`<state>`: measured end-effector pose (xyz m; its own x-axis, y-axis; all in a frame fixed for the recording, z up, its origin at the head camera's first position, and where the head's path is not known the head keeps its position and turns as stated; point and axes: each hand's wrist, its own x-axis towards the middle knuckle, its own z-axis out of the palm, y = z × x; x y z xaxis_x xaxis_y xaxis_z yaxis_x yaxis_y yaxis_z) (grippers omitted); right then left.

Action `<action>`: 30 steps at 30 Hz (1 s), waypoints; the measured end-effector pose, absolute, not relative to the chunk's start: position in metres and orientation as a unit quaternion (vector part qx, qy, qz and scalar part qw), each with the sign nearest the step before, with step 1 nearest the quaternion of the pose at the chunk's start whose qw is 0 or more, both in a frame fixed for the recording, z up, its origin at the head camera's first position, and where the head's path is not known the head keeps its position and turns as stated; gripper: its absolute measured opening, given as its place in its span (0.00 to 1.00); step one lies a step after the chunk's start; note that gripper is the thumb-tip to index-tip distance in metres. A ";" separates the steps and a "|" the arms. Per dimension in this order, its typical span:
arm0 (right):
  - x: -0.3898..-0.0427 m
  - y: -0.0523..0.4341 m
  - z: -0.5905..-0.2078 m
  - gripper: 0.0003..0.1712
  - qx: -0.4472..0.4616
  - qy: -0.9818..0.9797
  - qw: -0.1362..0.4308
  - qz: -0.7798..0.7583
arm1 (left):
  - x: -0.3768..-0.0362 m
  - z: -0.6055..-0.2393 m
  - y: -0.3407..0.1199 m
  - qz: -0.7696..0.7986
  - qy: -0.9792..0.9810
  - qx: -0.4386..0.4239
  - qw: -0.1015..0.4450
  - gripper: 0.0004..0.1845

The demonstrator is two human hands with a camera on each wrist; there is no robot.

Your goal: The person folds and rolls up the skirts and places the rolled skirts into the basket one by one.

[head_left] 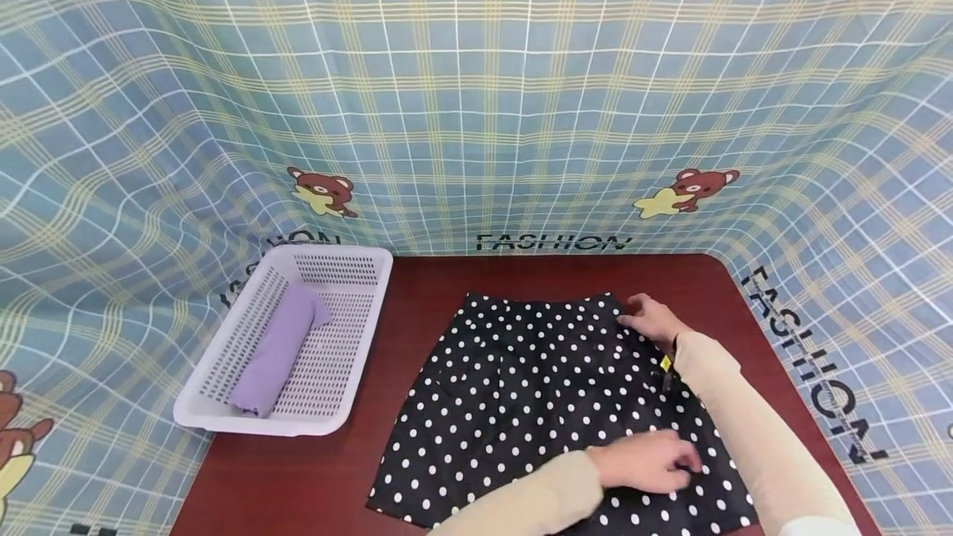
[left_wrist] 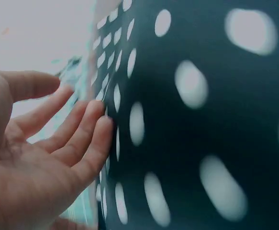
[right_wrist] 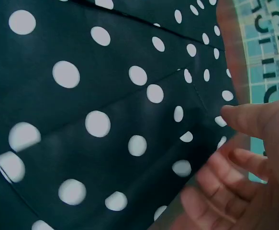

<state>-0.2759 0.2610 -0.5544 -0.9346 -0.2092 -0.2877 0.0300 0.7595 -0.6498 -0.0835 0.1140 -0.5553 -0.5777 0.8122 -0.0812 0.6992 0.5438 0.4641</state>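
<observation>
A black skirt with white dots (head_left: 514,404) lies spread out on the dark red table (head_left: 424,279), its waistband toward the far edge and its wider hem toward the person. The right hand (head_left: 657,323) is at the right end of the waistband, beside the upper corner of the skirt; its thumb and fingers are bent a little and apart, with no cloth gripped between them in the right wrist view. The left hand (head_left: 648,460) is over the lower right part of the skirt, fingers loose and slightly curved, and grasps nothing; its fingertips are right by the cloth, but I cannot tell whether they touch it. Both arms wear cream sleeves (head_left: 752,428), and a small black object with a yellow mark (head_left: 666,375) is at the right wrist. On the left side of the table, apart from the skirt, stands a white plastic basket (head_left: 375,329) with slotted walls, and a rolled purple cloth (head_left: 279,346) lies lengthwise inside it. Behind the table hangs a blue checked curtain (head_left: 521,106) with brown bears holding yellow stars and black "FASHION" lettering (head_left: 554,243)
</observation>
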 end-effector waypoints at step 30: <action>-0.298 0.289 -0.441 0.19 -0.081 0.864 0.324 -0.377 | -0.080 -0.475 0.076 0.189 0.843 0.503 0.030 0.13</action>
